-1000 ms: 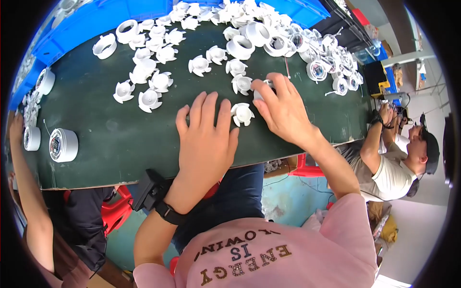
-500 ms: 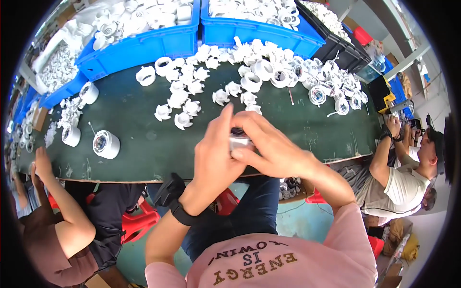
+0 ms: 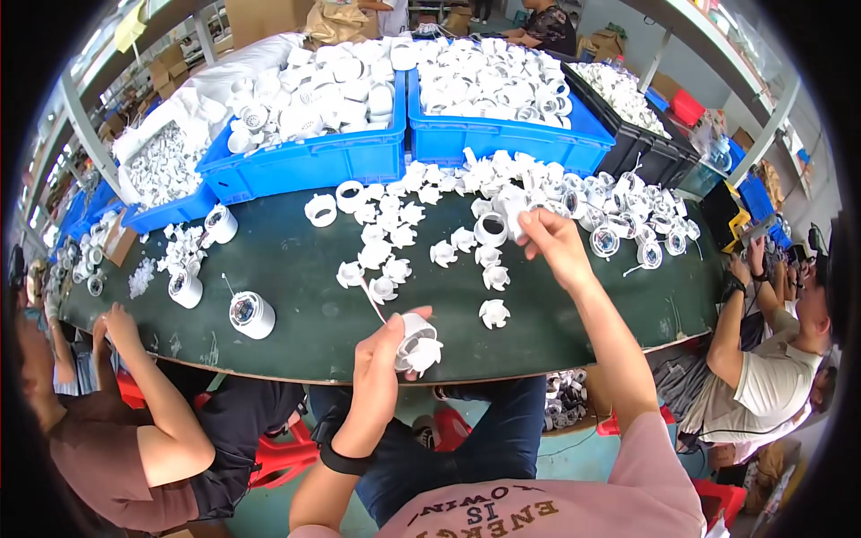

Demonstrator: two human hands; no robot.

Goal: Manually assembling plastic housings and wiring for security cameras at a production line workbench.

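Left hand [image 3: 378, 360] clasps a white round housing [image 3: 413, 327] near the table's front edge.
Thumb and fingers wrap its side, a finned white piece [image 3: 421, 356] at its open end. The right hand [image 3: 552, 244] meets a white part [image 3: 513, 212] with its fingertips; whether they pinch it, I cannot tell. Around lie loose finned pieces [image 3: 493, 313] on the green table [image 3: 574, 332], blue bins [image 3: 305, 169] behind.

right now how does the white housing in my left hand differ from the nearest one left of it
The held housing is in the left hand; the other housing rests on the table. The held housing has a white finned piece at its visible end, while the other housing shows dark inner parts. Both are white and round.
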